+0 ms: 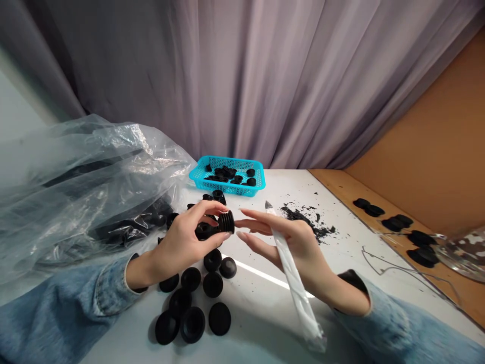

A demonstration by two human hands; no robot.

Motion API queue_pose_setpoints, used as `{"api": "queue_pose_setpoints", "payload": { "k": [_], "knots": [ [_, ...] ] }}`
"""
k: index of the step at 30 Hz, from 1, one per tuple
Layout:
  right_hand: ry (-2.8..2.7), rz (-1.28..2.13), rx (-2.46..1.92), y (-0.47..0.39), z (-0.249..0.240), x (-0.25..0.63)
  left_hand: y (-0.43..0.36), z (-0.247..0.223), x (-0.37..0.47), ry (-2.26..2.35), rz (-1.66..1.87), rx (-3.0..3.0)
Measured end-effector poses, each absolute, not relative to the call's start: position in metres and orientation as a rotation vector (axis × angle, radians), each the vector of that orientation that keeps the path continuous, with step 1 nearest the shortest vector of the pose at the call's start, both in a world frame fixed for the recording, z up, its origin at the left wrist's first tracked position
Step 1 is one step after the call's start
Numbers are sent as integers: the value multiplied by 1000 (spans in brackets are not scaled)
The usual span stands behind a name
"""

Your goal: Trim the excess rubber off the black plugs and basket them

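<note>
Sleeves of blue denim [56, 308] are seen at either side of a white table [261, 308], where loose round black pieces [193, 324] are scattered at the near edge. Beyond them, a ribbed black piece [226, 222] is pinched between the thumb and fingers of the left hand [184, 235], raised above the tabletop. A white-wrapped tool [291, 273], its dark point angled away, is held across the right hand [299, 242], whose fingers and thumb are parted; whether the ribbed piece is touched by their tips cannot be told. Dark items are enclosed in a clear plastic bag [125, 151] at left; black shavings [318, 230] are strewn past the right hand. Farther back, more black parts are held in a blue basket [227, 188], backed by a grey-purple curtain [227, 76].
</note>
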State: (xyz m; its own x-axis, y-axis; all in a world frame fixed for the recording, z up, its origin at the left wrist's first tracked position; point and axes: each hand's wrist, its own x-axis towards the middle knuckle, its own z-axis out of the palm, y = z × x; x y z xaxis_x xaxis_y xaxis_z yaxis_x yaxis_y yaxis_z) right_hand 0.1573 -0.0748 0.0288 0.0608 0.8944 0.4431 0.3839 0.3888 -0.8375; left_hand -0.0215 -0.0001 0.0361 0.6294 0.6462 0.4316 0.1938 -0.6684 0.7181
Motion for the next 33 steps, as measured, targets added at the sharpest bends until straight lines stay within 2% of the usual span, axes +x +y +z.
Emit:
{"api": "queue_pose_setpoints", "payload": {
  "k": [6, 16, 21, 33],
  "knots": [
    [-1327, 930, -1180, -74, 28, 161, -4, 32, -23, 399, 1128, 2628],
    [-1331, 812, -1167, -78, 29, 159, -3, 36, -22, 492, 1079, 2610],
    [-1316, 841, -1192, -80, 32, 159, -3, 36, -23, 464, 1061, 2533],
    [-961, 1366, -1143, -74, 42, 167, -5, 37, -18, 476, 818, 1836]
  ]
}}
